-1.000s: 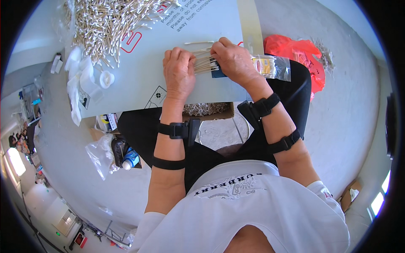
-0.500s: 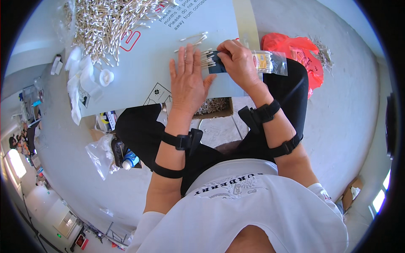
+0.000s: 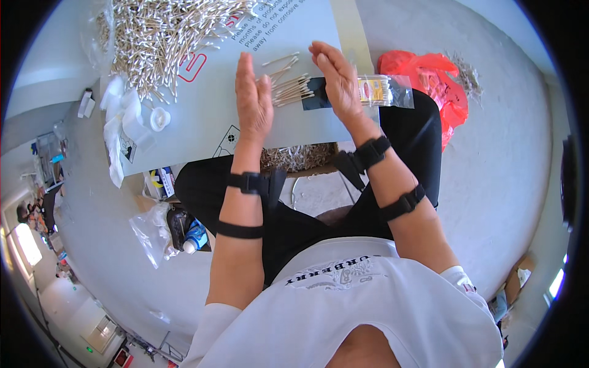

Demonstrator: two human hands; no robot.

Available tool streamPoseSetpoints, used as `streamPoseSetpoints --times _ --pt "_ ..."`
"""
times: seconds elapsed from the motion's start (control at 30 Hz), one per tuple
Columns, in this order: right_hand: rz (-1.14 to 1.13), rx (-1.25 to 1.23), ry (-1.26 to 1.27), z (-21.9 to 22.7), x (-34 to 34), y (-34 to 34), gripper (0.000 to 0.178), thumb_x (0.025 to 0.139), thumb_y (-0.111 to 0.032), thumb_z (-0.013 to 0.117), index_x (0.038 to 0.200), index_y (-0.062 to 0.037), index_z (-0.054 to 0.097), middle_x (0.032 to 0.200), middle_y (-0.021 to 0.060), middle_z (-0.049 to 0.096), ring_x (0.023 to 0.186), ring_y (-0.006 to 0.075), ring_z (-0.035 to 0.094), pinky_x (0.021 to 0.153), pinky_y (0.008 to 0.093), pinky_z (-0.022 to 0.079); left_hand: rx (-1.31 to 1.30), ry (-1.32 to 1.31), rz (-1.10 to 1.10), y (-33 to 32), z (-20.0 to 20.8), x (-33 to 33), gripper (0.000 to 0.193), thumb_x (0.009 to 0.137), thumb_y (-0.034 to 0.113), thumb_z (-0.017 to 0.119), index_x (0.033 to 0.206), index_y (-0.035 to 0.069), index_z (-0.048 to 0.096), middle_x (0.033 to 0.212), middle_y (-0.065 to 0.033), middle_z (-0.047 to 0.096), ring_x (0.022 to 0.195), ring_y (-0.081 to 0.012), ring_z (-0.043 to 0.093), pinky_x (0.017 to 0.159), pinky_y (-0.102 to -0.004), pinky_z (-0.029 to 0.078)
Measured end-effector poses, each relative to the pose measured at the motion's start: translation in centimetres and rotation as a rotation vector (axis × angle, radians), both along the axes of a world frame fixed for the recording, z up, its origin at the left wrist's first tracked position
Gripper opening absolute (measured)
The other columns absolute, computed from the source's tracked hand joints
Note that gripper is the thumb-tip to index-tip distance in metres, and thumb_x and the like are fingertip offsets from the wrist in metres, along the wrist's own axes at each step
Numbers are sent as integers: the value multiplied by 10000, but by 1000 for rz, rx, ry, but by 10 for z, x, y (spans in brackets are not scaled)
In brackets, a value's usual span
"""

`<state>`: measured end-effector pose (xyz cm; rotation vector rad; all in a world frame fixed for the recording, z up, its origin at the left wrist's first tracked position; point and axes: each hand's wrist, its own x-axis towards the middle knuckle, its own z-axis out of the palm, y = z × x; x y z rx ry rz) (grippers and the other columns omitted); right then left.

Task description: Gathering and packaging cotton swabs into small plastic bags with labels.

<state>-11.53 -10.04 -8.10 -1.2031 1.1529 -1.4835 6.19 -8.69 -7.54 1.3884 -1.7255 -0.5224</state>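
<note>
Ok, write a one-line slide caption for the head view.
Left hand and right hand, both open, flank loose cotton swabs on a table, a larger pile at upper left.

My 2 forearms (image 3: 240, 208) stretch forward; my left hand (image 3: 254, 101) and right hand (image 3: 338, 83) face each other, apart, fingers (image 3: 245, 70) extended.

Left hand (image 3: 253, 104) now on edge — right hand (image 3: 340, 87) now straight-fingered
</note>
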Motion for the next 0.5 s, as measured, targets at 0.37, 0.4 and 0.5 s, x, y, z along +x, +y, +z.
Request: streamPoseSetpoints --times 0.37,0.4,0.5 --pt "141 104 -234 7 17 -11 461 1042 -285 445 1315 83 499 1307 160 551 1246 221 524 1091 321 402 97 592 -10 -21 2 -31 542 1040 386 403 1400 -20 419 1381 -199 479 1296 -266 451 1104 -377 327" --pt "140 106 -232 8 16 -5 461 1042 -285 445 1315 83 499 1307 160 551 1246 221 524 1091 321 402 107 608 -32 -18 2 -32 551 1040 394 398 1398 -25 419 1384 -200 476 1296 -271 452 1108 -386 327" --pt "59 137 -277 11 15 8 456 1045 -277 435 1311 88 498 1311 163 546 1254 233 518 1091 328 404 123 638 -76 -9 3 -32 570 1040 410 390 1396 -35 421 1390 -202 470 1296 -282 455 1117 -403 328"
